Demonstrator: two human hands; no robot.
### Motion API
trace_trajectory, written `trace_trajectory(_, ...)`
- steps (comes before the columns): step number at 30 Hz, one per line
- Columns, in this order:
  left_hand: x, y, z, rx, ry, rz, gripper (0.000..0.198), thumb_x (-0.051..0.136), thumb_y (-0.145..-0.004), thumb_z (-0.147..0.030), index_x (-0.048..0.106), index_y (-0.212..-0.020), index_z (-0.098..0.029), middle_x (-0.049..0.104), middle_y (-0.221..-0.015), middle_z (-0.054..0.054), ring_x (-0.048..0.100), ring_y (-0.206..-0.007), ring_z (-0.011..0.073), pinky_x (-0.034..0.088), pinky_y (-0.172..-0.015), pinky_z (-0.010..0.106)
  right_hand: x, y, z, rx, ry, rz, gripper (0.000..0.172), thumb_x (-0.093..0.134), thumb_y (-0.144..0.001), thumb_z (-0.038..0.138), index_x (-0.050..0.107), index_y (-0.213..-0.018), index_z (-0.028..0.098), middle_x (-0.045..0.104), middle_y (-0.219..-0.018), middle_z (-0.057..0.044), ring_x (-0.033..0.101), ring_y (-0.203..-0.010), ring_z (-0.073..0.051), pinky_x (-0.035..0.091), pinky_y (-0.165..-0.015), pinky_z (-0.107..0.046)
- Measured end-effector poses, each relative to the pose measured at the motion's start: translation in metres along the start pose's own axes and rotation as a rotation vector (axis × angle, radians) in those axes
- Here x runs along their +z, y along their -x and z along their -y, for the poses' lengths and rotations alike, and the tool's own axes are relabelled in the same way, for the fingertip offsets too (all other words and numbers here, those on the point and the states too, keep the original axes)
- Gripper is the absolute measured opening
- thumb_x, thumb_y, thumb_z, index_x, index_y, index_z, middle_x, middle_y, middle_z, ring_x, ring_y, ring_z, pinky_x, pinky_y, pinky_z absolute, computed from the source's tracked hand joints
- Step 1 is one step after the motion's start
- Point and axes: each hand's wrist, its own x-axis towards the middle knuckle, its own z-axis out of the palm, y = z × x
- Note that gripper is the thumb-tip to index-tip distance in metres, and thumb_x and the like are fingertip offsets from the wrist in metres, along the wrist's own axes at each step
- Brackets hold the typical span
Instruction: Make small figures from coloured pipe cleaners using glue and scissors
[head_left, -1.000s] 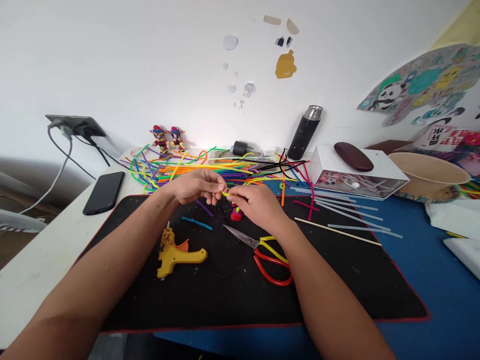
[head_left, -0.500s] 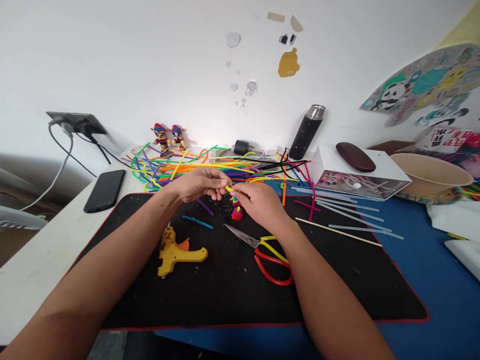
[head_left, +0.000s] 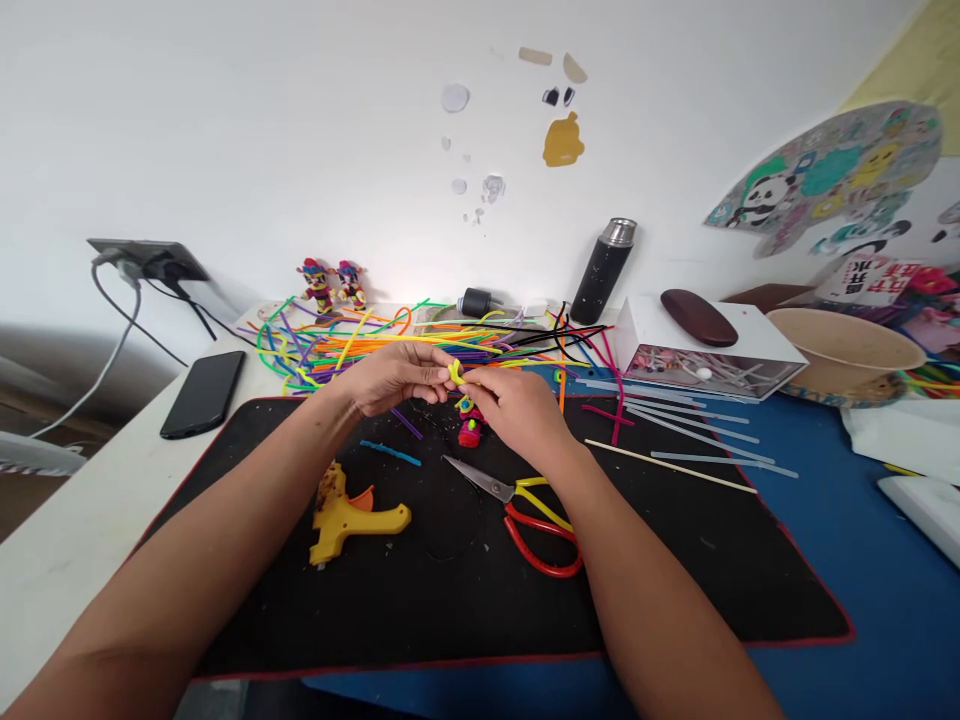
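Observation:
Between my two hands is a short, bent yellow pipe cleaner (head_left: 455, 373). My left hand (head_left: 397, 378) pinches it from the left with thumb and forefinger. From the right, my right hand (head_left: 517, 408) closes its fingertips on the same piece. Just below lies a small pink, yellow and blue pipe-cleaner figure (head_left: 469, 432), partly covered by my right hand. Nearer to me, scissors (head_left: 510, 492) with red and yellow handles rest on the black mat (head_left: 450, 620). A yellow glue gun (head_left: 352, 520) lies to their left, and a twisted blue pipe cleaner (head_left: 391, 453) is above it.
Loose coloured pipe cleaners (head_left: 352, 345) pile up behind my hands. Two small figures (head_left: 315, 283) stand by the wall. A black flask (head_left: 602, 272), a white box (head_left: 757, 345) and clear glue sticks (head_left: 705, 425) are on the right. A phone (head_left: 202, 394) lies left.
The yellow pipe cleaner has turned and now shows a raised, curled end between my fingertips. My hands stay together in nearly the same place; the view has shifted slightly.

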Motion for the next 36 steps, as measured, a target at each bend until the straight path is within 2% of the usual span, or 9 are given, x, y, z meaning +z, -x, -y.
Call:
trace_trajectory(5, 0.001, 0.001, -0.002, 0.006, -0.092, -0.018, 0.032, 0.101, -0.064, -0.025, 0.083, -0.088, -0.013, 0.079, -0.072, 0.007, 0.075, -0.059, 0.0153, 0.063, -0.055, 0.018, -0.003, 0.000, 0.003, -0.001, 0.058, 0.063, 0.020, 0.060, -0.107, 0.028, 0.079, -0.106, 0.026, 0.083, -0.103, -0.005, 0.074, -0.091, -0.023, 0.039, -0.071, -0.031)
trace_trajectory(9, 0.004, 0.003, -0.004, 0.029, -0.156, -0.038, 0.032, 0.101, -0.065, -0.029, 0.082, -0.085, -0.012, 0.078, -0.069, 0.007, 0.073, -0.057, 0.0142, 0.062, -0.054, 0.018, -0.003, 0.000, 0.003, -0.004, 0.093, 0.085, 0.022, 0.058, -0.107, 0.028, 0.079, -0.104, 0.024, 0.083, -0.102, -0.005, 0.073, -0.090, -0.022, 0.036, -0.069, -0.031)
trace_trajectory(13, 0.007, 0.003, -0.005, 0.024, -0.138, -0.031, 0.033, 0.100, -0.065, -0.030, 0.081, -0.084, -0.013, 0.078, -0.070, 0.006, 0.073, -0.058, 0.0138, 0.061, -0.055, 0.018, -0.002, 0.000, 0.002, 0.018, 0.046, 0.067, 0.018, 0.061, -0.106, 0.029, 0.079, -0.104, 0.024, 0.082, -0.095, -0.004, 0.072, -0.084, -0.021, 0.036, -0.068, -0.030)
trace_trajectory(20, 0.005, 0.000, -0.002, 0.013, -0.105, -0.093, 0.038, 0.102, -0.060, -0.031, 0.080, -0.085, -0.014, 0.079, -0.075, 0.005, 0.075, -0.063, 0.0144, 0.062, -0.057, 0.018, -0.005, 0.000, 0.002, 0.090, -0.083, 0.001, 0.019, 0.065, -0.103, 0.033, 0.077, -0.116, 0.025, 0.081, -0.086, -0.001, 0.070, -0.073, -0.018, 0.039, -0.067, -0.028)
trace_trajectory(29, 0.015, -0.004, 0.006, 0.013, -0.161, -0.075, 0.041, 0.100, -0.063, -0.036, 0.077, -0.087, -0.013, 0.079, -0.077, 0.006, 0.076, -0.067, 0.0156, 0.063, -0.061, 0.020, -0.001, 0.001, -0.001, 0.052, 0.083, 0.014, 0.012, 0.065, -0.103, 0.028, 0.076, -0.105, 0.024, 0.083, -0.096, -0.003, 0.074, -0.085, -0.021, 0.038, -0.069, -0.030)
trace_trajectory(36, 0.018, -0.004, 0.007, 0.022, -0.174, -0.057, 0.040, 0.099, -0.066, -0.037, 0.077, -0.089, -0.012, 0.079, -0.079, 0.005, 0.075, -0.068, 0.0146, 0.062, -0.063, 0.020, -0.005, 0.000, 0.001, 0.087, 0.118, 0.048, 0.014, 0.063, -0.103, 0.029, 0.076, -0.106, 0.024, 0.083, -0.093, -0.003, 0.074, -0.083, -0.022, 0.036, -0.067, -0.031)
